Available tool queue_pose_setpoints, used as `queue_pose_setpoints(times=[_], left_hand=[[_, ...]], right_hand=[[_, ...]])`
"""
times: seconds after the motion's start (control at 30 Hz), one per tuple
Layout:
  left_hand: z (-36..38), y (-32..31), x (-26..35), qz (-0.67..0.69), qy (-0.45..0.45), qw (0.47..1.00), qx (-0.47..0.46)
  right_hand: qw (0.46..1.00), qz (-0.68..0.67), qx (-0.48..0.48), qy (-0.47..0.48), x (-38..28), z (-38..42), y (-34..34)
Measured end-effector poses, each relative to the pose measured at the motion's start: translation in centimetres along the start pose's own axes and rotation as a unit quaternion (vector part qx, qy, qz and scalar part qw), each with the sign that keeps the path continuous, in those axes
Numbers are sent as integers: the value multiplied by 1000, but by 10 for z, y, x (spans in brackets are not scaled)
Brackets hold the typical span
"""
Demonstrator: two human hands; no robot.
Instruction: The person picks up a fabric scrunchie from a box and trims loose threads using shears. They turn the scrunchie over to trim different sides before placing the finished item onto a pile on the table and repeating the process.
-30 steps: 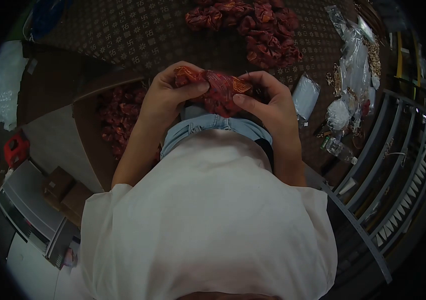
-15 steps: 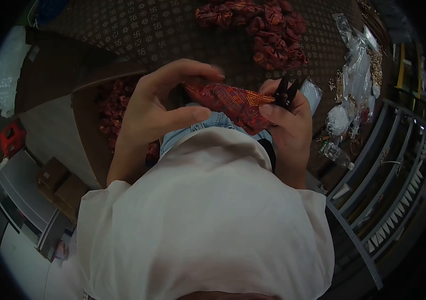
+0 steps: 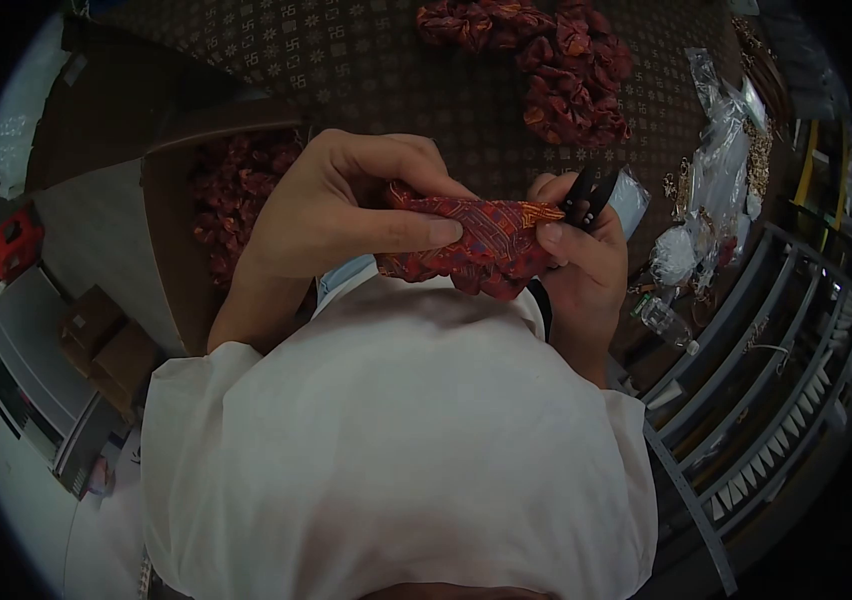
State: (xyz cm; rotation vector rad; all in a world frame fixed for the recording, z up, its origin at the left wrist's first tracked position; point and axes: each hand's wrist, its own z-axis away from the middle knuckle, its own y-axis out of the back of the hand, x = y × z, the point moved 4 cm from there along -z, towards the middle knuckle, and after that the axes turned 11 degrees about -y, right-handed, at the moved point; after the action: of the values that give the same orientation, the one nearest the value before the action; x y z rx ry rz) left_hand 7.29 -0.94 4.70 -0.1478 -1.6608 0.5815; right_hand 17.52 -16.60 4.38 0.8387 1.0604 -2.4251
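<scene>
Between my two hands, in front of my waist, a red patterned fabric scrunchie (image 3: 491, 250) is stretched sideways. My left hand (image 3: 331, 210) pinches its left part between thumb and fingers. The thumb and fingers of my right hand (image 3: 586, 270) close on the other end. Tucked in that same right hand is a pair of black thread snips (image 3: 589, 200), blades pointing up and away from me. Part of the snips is hidden by the fingers.
A pile of red scrunchies (image 3: 576, 85) lies on the brown patterned cloth (image 3: 376, 75). More fill a cardboard box (image 3: 171, 260) at left. Clear plastic bags (image 3: 721, 150) and a plastic bottle (image 3: 668, 325) lie at right, beside a grey metal rack (image 3: 746, 375).
My left hand has moved right and closed on the scrunchie, its thumb and fingers having been apart before. The scrunchie is now held at both ends. The right hand keeps its grip.
</scene>
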Motion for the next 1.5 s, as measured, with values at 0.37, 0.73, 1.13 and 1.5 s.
queue_pose_setpoints(times=[0.37,0.73,1.13,1.5], left_hand=[[6,2,5,61,56,996,28],[9,5,9,38,20,996,76],[4,8,3,30,7,994,101],[-4,-18,-13,-88,22,991,103]], right_hand=[[1000,-5,1,-16,2,-2,5],[996,47,19,68,-7,5,-4],[995,60,6,82,-12,8,-11],[831,441,65,332,-3,9,-37]])
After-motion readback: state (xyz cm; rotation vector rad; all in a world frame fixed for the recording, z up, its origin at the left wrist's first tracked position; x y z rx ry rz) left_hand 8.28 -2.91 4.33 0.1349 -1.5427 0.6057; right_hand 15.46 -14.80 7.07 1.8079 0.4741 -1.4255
